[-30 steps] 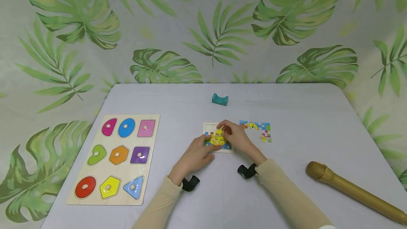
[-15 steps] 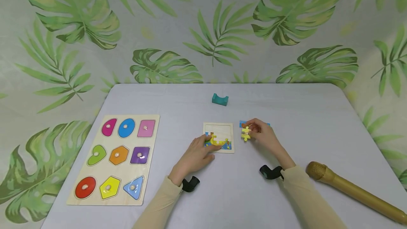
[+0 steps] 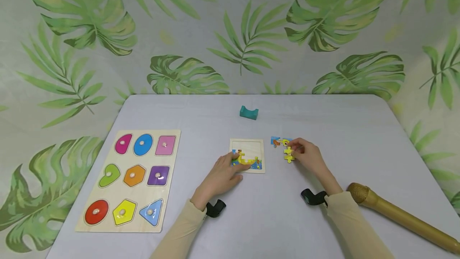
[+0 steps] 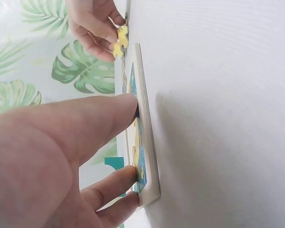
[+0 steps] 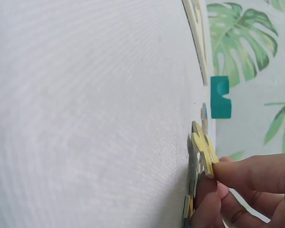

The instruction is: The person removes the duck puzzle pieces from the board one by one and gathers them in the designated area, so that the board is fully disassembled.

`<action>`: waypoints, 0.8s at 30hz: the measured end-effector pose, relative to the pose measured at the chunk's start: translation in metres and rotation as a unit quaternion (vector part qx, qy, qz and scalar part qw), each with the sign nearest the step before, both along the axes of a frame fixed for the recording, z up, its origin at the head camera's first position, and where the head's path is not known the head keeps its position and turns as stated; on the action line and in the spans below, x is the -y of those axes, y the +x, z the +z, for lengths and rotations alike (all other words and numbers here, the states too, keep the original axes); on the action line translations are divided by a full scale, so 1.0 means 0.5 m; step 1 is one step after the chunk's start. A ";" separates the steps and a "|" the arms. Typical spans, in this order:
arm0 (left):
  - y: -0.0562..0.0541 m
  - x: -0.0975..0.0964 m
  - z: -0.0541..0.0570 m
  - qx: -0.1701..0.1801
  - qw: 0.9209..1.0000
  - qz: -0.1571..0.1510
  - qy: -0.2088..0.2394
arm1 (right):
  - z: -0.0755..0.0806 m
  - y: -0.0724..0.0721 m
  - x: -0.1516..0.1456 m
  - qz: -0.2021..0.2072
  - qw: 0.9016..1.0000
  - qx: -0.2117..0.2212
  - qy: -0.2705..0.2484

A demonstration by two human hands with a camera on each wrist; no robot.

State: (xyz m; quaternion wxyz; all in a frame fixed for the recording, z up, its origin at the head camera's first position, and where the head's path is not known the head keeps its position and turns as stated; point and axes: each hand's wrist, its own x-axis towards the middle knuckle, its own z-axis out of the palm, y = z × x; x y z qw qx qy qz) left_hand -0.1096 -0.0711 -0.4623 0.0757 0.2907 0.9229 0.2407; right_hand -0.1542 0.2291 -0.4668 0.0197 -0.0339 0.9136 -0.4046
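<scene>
right grip [image 3: 308,156]: pinching yellow piece [image 3: 288,156], maybe two | left grip [image 3: 223,172]: spread on puzzle board [image 3: 253,146]

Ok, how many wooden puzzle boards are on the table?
2: the small square light-wood jigsaw tray, partly under the left hand, and the large rectangular light-wood board with colourful knobbed shapes, further left.

From my right hand [image 3: 308,157], pinching a yellow jigsaw piece [image 3: 289,155], bare tablecloth [image 3: 274,171] opens leftward to the puzzle tray [image 3: 253,146], whose low rim must be cleared. The tray's far side is open from above; my left hand [image 3: 224,170] blocks its near-left part. Loose jigsaw pieces [image 3: 275,141] lie just beyond my right grip, obstructing a low slide forward. Well forward-left, the teal block [image 3: 248,113] leaves room either side. Rightward, the gold microphone [image 3: 399,215] bars a low sweep.
</scene>
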 end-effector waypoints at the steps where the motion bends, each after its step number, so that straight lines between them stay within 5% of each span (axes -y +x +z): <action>1: 0.000 0.000 0.000 0.000 1.000 0.000 0.000 | -0.002 0.000 0.001 -0.002 1.000 -0.002 0.006; 9: 0.000 0.001 -0.002 -0.007 1.000 0.000 0.002 | -0.003 0.001 0.005 0.004 0.999 -0.022 0.026; 18: -0.003 0.009 -0.011 0.005 1.000 -0.004 0.004 | 0.008 0.003 0.018 -0.001 0.999 -0.046 -0.011; 24: -0.001 0.028 -0.014 0.017 1.000 -0.007 0.013 | 0.012 -0.002 0.058 0.040 0.998 -0.044 -0.034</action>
